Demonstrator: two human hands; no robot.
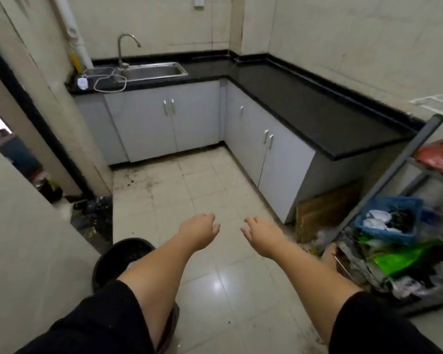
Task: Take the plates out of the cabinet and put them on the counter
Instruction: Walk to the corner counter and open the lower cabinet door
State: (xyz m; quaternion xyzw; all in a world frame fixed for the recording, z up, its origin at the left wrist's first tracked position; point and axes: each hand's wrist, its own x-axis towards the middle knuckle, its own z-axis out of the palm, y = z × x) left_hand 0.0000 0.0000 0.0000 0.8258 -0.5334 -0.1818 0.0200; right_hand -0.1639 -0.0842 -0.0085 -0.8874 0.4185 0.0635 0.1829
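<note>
Black L-shaped bench (304, 103) is kept bare, ready for plates; none seen, presumably shut behind cabinet doors (169, 123). Left hand (198, 229) and right hand (261, 233) are held out, grip released, nothing grasped.

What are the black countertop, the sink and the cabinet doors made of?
Black L-shaped countertop: likely polished stone or a composite, with a faint sheen. Inset rectangular sink: brushed stainless steel, grey and metallic. Pale grey cabinet doors: probably matte laminate board with small metal handles.

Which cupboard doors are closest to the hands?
The door pair under the long right counter, nearer both empty hands than the pair under the sink.
</note>
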